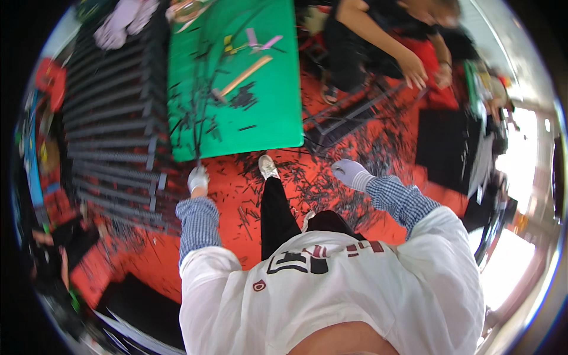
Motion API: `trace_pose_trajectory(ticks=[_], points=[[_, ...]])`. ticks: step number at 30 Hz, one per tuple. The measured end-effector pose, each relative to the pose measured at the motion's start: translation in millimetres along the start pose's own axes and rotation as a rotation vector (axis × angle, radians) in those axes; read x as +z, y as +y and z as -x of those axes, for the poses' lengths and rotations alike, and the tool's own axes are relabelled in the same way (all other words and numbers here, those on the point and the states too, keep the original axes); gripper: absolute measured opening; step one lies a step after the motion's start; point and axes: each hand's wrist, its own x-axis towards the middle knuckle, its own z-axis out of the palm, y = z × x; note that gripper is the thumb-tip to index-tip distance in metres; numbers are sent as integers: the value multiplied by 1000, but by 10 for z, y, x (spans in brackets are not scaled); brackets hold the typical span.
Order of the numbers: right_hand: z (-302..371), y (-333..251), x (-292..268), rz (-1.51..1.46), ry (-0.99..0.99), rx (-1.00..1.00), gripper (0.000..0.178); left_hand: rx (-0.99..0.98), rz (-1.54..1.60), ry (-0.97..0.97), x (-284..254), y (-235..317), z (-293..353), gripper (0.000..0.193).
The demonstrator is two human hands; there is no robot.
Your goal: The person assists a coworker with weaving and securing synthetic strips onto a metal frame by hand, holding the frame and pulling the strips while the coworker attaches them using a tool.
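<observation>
My left hand point(198, 178), in a pale glove, is closed around the near end of several long thin black strips point(200, 121). They reach away over the green table point(266, 121) and blur toward its far side. My right hand point(352, 174), also gloved, hovers above the red floor to the right of the table's near corner. Its fingers are curled, and anything inside them is hidden. On the tabletop lie a wooden-handled hammer point(245, 77), a purple-handled tool point(263, 42), a small yellow tool point(229, 45) and a heap of short black offcuts point(242, 97).
Left of the table is a stack of long dark bars point(112, 124) with gloves point(121, 26) on top. Black scraps point(319, 189) litter the red floor. A person point(378, 44) bends over a dark frame point(349, 121) at the right. Black panels point(447, 145) stand farther right.
</observation>
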Motion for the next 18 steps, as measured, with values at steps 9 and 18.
trace_pose_trajectory(ticks=[9,18], points=[[1494,580,580,-231,185,236,28,182,-1257,280,89,376,723,45],[3800,1480,2669,-631,366,690,28,104,-796,-310,1100,-777,2382,20]])
